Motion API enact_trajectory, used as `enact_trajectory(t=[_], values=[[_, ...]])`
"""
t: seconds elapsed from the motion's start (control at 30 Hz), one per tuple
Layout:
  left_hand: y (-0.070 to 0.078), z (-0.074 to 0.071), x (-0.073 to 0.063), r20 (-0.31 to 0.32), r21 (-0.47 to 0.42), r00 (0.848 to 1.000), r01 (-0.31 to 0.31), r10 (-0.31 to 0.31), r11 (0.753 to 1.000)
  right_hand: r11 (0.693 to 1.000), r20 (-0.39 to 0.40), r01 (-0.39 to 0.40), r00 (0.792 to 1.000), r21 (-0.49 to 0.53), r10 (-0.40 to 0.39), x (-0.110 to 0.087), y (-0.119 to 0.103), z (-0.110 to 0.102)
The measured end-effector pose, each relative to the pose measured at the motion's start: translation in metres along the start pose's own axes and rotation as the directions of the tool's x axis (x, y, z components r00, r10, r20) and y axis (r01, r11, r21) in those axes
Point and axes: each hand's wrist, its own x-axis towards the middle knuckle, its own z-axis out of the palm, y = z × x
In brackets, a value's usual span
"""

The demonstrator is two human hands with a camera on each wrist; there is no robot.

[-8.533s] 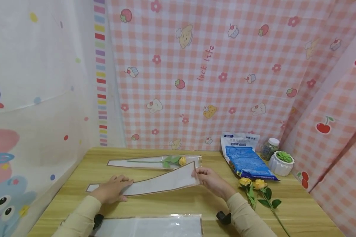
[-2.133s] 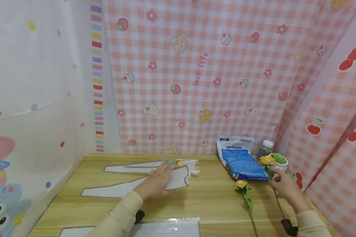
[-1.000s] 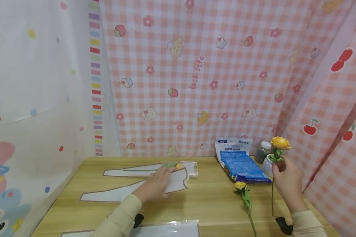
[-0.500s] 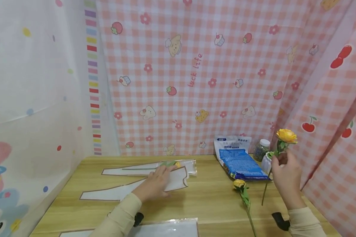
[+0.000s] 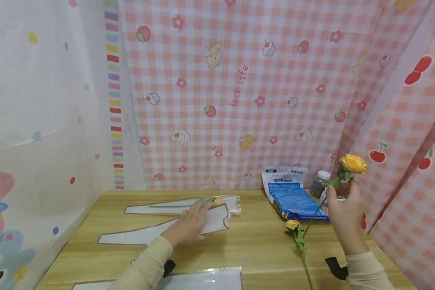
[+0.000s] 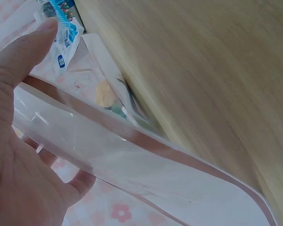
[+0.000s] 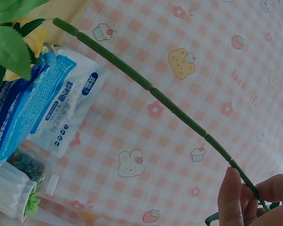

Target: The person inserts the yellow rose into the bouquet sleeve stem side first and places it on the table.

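Note:
In the head view my left hand (image 5: 188,225) lies across a long, tapered flower sleeve (image 5: 215,221). The left wrist view shows the thumb on one side and the fingers behind the sleeve (image 6: 151,174), its wide mouth bowed apart. My right hand (image 5: 348,213) pinches the stem of a yellow rose (image 5: 353,164) near its leaves, holding it up above the table. Its green stem (image 7: 174,110) slants away, bottom end free. Another yellow rose (image 5: 293,225) lies on the table to the left. Behind the gripped sleeve, a second sleeve (image 5: 137,210) contains a yellow rose.
A blue and white bag (image 5: 295,197) stands at the back right, beside a lidded jar (image 5: 320,183) and a white succulent pot partly behind my right hand. Flat sleeves (image 5: 210,280) lie at the table's front edge.
Both hands were on the sleeve 8.5 seconds ago; my right hand has since picked up and lifted one rose. Its stem's lower end has swung left. The left hand stays on the sleeve.

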Motion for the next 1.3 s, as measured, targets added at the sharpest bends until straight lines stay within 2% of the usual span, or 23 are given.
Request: enact_trajectory(t=[0.27, 0.57, 0.67, 0.77, 0.83, 0.97, 1.1, 1.3], values=[[-0.001, 0.001, -0.001, -0.003, -0.001, 1.0, -0.002, 0.002, 1.0, 0.995, 0.08, -0.005, 0.997, 0.1, -0.003, 0.0, -0.014, 0.013], [-0.002, 0.003, -0.001, -0.015, 0.011, 1.0, -0.009, 0.009, 1.0, 0.978, 0.13, -0.071, 0.99, 0.197, 0.045, -0.002, -0.033, 0.029], [-0.002, 0.003, -0.001, -0.017, 0.016, 1.0, -0.014, 0.014, 1.0, 0.947, 0.169, -0.098, 0.985, 0.307, 0.048, -0.003, -0.038, 0.033], [-0.002, 0.003, -0.001, -0.014, 0.016, 1.0, -0.018, 0.019, 1.0, 0.901, 0.213, -0.156, 0.974, 0.405, 0.073, -0.005, -0.044, 0.037], [-0.002, 0.003, -0.001, -0.009, 0.01, 1.0, -0.018, 0.018, 1.0, 0.872, 0.236, -0.197, 0.967, 0.448, 0.097, -0.005, -0.047, 0.04], [-0.002, 0.003, 0.0, 0.005, -0.003, 1.0, -0.011, 0.011, 1.0, 0.813, 0.249, -0.225, 0.963, 0.537, 0.102, -0.006, -0.053, 0.046], [-0.002, 0.003, 0.0, 0.009, -0.005, 1.0, -0.009, 0.009, 1.0, 0.77, 0.271, -0.261, 0.955, 0.582, 0.119, -0.008, -0.056, 0.052], [-0.003, 0.005, 0.001, -0.005, 0.014, 1.0, -0.016, 0.016, 1.0, 0.736, 0.322, -0.331, 0.933, 0.591, 0.161, -0.014, -0.062, 0.062]])
